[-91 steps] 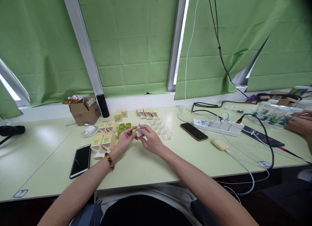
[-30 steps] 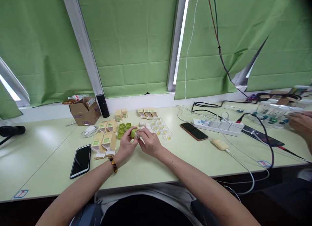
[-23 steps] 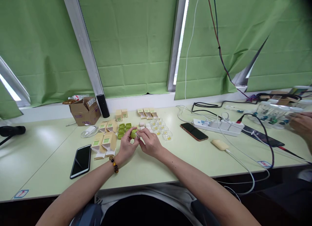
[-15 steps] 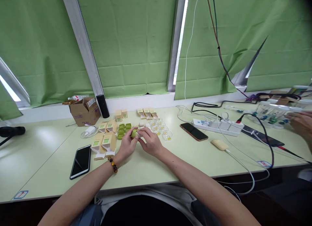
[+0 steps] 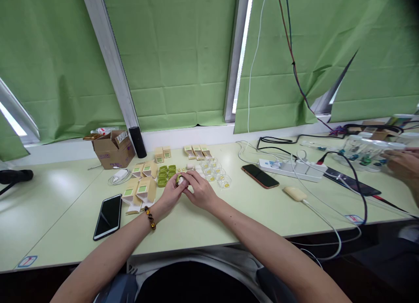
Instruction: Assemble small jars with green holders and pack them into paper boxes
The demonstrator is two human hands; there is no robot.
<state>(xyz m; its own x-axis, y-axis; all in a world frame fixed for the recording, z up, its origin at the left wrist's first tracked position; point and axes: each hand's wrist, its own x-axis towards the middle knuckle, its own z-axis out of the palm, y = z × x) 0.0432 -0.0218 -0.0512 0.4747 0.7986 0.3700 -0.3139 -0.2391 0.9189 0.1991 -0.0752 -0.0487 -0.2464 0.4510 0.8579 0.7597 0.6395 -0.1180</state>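
Two bare hands meet over the pale table point(image 5: 203, 226): left hand point(image 5: 170, 194) gripping a small green-and-white piece point(image 5: 180, 180) between thumb and fingers, right hand point(image 5: 201, 192) pinching it from the other side; fingers hide much of it. Left wrist: bracelet point(image 5: 149, 218) of round amber and dark beads. Just beyond the left hand, glossy green cups point(image 5: 162, 174), squarish, set close together. Right of these, small white pieces point(image 5: 197, 168), then clear plastic cups point(image 5: 224, 181), yellow spot in each. Leftward, cream card boxes point(image 5: 144, 190), folded, green square panels, lettering too small to read. Farther out: white-fronted phone point(image 5: 108, 217); coiled white cable point(image 5: 120, 175); brown carton point(image 5: 113, 154), purple print and pale label illegible; black cylinder point(image 5: 138, 142). Rightward: orange-edged phone point(image 5: 260, 176), white power strip point(image 5: 307, 173). Table sticker point(image 5: 28, 261), near left corner: blue border, red mark. Far right, another person's hand point(image 5: 402, 163) at clear jars point(image 5: 366, 154). Behind all, creased green blinds point(image 5: 173, 63).
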